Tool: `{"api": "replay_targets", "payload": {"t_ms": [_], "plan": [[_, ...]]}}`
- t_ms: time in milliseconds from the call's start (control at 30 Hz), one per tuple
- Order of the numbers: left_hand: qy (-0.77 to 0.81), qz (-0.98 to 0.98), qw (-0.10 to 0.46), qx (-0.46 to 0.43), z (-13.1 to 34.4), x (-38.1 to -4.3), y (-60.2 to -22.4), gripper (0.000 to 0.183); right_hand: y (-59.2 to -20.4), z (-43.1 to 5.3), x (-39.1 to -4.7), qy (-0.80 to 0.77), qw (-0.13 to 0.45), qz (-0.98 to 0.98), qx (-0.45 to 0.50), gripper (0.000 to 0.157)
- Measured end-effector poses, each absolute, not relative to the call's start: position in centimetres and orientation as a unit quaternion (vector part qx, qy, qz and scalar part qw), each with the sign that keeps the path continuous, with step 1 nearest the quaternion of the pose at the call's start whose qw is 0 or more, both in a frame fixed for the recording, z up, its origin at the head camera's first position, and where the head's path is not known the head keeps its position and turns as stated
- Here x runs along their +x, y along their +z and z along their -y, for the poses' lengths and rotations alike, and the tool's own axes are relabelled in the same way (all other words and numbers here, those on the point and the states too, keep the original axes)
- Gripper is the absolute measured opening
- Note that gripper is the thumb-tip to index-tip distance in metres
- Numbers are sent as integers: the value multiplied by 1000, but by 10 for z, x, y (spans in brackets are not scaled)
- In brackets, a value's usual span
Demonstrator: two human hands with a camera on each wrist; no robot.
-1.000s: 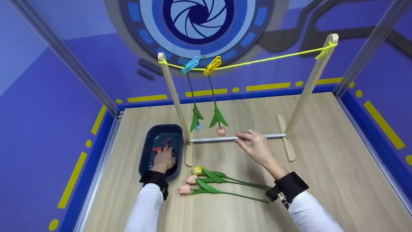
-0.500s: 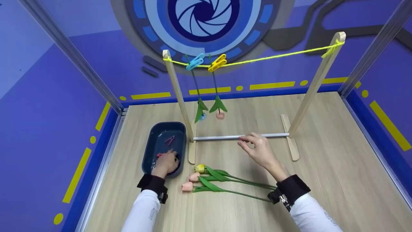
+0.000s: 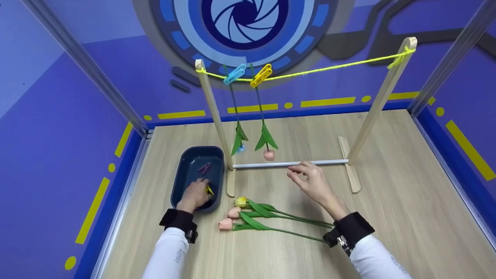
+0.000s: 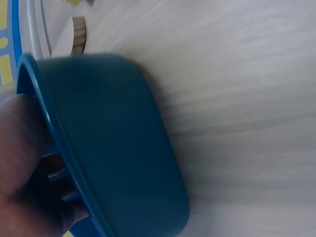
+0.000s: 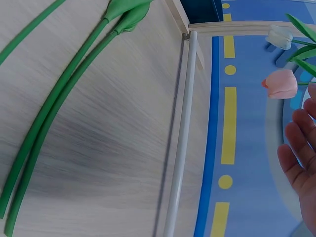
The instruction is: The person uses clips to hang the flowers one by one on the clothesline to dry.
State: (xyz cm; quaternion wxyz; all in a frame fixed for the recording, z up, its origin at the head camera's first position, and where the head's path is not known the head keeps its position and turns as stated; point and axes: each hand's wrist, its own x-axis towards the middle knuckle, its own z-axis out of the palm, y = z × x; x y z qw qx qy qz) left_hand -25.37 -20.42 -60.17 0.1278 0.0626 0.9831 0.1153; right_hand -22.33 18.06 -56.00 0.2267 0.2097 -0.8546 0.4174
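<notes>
My left hand (image 3: 197, 193) reaches down into a dark blue basin (image 3: 188, 157). A yellow clothespin (image 3: 209, 190) shows beside its fingers, and a purple clothespin (image 3: 204, 167) lies farther back. In the left wrist view the basin wall (image 4: 108, 143) covers the fingertips; whether they grip a clothespin I cannot tell. My right hand (image 3: 313, 182) hovers near the white rod (image 3: 263, 165), fingers loosely bent, thumb apart from them, holding nothing. Upside down from a yellow cord (image 3: 329, 68) hang a pale blue tulip (image 3: 241, 148) under a blue clothespin (image 3: 235, 74) and a pink tulip (image 3: 269, 155) under a yellow clothespin (image 3: 261, 75).
A yellow tulip (image 3: 240, 202) and two pink tulips (image 3: 225, 224) lie on the table in front, stems toward my right wrist. Wooden posts (image 3: 211, 110) hold the cord at both ends, standing on flat wooden feet (image 3: 231, 184). Printed wall panels (image 3: 69, 97) enclose the table.
My left hand has shifted about in the basin; the red clothespin seen earlier is now hidden and the yellow one shows more. The hanging tulips have swung. My right hand barely moves.
</notes>
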Motion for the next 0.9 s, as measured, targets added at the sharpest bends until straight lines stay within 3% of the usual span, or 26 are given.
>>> {"api": "replay_targets", "payload": {"t_ms": [267,500,900], "plan": [[115,-987,112,23,223,-257,-599,60,-562,-181,-222,416,225,856,210,13],[111,-983,145,-16,231,-255,-610,62,-565,-181,-221,412,218,861,203,12],[93,-994,57,-23,230,-255,-617,15,-567,-183,-217,407,193,872,192,13]]}}
